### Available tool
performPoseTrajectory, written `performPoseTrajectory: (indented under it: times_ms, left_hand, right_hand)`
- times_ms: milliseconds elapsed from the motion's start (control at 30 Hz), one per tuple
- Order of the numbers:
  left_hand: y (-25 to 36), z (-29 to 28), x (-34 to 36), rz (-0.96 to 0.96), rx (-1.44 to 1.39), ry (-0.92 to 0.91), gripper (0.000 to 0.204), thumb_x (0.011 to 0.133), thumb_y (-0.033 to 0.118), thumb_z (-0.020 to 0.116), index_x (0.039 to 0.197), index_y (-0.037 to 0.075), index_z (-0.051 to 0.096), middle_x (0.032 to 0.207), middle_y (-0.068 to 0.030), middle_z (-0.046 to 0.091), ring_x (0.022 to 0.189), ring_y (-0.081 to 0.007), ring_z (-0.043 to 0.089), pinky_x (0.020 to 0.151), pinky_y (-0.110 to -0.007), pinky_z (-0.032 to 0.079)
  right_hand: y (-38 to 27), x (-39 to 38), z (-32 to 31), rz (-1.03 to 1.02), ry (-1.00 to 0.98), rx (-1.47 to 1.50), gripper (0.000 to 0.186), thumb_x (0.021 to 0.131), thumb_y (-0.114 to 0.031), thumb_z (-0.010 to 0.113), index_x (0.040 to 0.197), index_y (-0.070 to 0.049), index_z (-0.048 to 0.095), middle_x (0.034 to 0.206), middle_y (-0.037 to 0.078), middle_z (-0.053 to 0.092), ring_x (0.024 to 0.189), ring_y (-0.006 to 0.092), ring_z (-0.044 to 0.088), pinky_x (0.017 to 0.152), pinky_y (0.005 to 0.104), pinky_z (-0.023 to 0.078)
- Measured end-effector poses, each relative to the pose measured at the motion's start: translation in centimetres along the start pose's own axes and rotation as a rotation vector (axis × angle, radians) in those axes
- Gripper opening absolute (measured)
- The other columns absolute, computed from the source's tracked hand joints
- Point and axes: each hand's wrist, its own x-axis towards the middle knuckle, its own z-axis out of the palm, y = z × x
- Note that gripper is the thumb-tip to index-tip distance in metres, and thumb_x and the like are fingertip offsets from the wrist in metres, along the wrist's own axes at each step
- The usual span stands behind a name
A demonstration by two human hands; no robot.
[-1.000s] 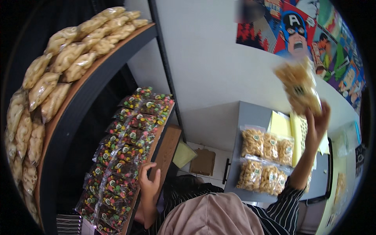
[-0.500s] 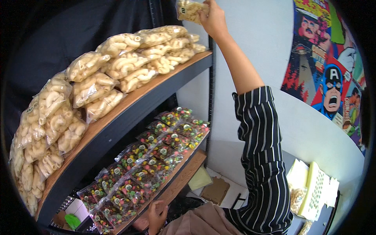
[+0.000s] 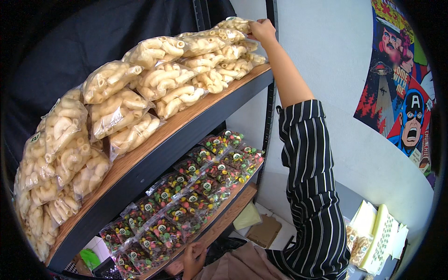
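Up at the right end of the upper shelf, my right hand (image 3: pixel 262 31) pinches the edge of a clear bag of pale curled puffed snacks (image 3: pixel 234 23). That bag rests on top of the stacked snack bags (image 3: pixel 161 78), which line the shelf in piled rows. Low in the picture, my left hand (image 3: pixel 193 259) hangs beside the front edge of the lower shelf, its fingers loosely bent and nothing seen in them. Closest to it are small clear packets of dark sweets with colourful pieces (image 3: pixel 179 212), laid in rows.
The upper shelf (image 3: pixel 186 121) has a wooden top and dark front edge. A black post (image 3: pixel 270 93) stands at its right end, by a white wall with comic posters (image 3: pixel 396 93). Lower right, a grey table holds papers (image 3: pixel 380 238) and a snack bag (image 3: pixel 359 247). Cardboard (image 3: pixel 264 231) lies below.
My right hand has brought the snack bag down from above the shelf onto the top of the pile. The view has shifted slightly; my left hand remains low by the lower shelf.
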Motion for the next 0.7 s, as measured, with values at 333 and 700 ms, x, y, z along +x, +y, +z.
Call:
performPoseTrajectory:
  times_ms: [333,700]
  left_hand:
    - [0.3,0.4,0.6,-0.061,-0.028,-0.054,0.031,0.071,0.004,0.065,0.098,0.001,0.051,0.09,-0.0098,0.059,0.083,-0.0192,0.056,0.075,-0.03,0.043]
    - [-1.5,0.4,-1.5,0.018,-0.094,-0.075,0.028,0.074,0.008,0.064,0.098,0.001,0.052,0.092,-0.0148,0.057,0.087,-0.028,0.056,0.076,-0.034,0.043]
  right_hand:
    - [0.2,-1.8,-2.4,0.019,-0.267,-0.211,0.057,0.079,-0.041,0.05,0.114,0.004,0.051,0.116,0.025,0.05,0.111,0.034,0.046,0.094,0.0399,0.035]
    - [-3.0,-5.8,-6.8,0.055,-0.374,-0.024,0.084,0.079,-0.06,0.043,0.129,0.007,0.032,0.131,0.026,0.034,0.126,0.0359,0.026,0.103,0.0403,0.02]
